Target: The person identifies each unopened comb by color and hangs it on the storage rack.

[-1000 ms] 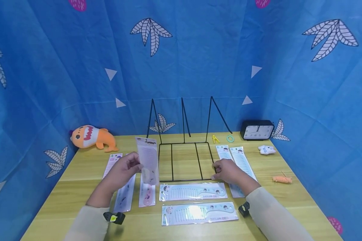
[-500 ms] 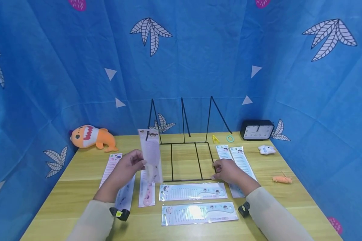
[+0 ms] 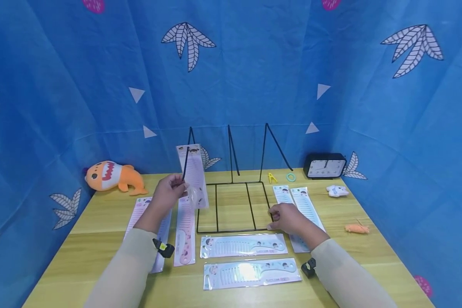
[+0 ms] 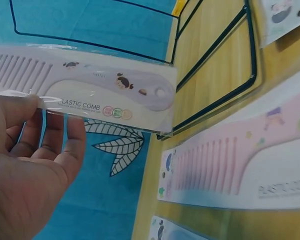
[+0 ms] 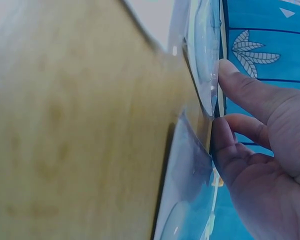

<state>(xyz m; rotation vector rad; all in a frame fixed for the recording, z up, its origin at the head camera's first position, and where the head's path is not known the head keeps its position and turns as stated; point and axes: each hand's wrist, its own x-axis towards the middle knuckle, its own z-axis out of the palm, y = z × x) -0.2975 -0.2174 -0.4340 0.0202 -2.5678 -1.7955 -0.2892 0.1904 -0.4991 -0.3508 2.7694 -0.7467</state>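
The left hand (image 3: 171, 188) pinches the purple comb pack (image 3: 196, 169) at the left of the black wire rack (image 3: 216, 209), whose hook seems through its top. The right hand (image 3: 286, 217) grips the rack's right edge. Pushing too hard could rip the pack.

The lilac comb packet (image 4: 90, 82) reads "PLASTIC COMB" and the black clock (image 3: 325, 166) bears hour numerals.
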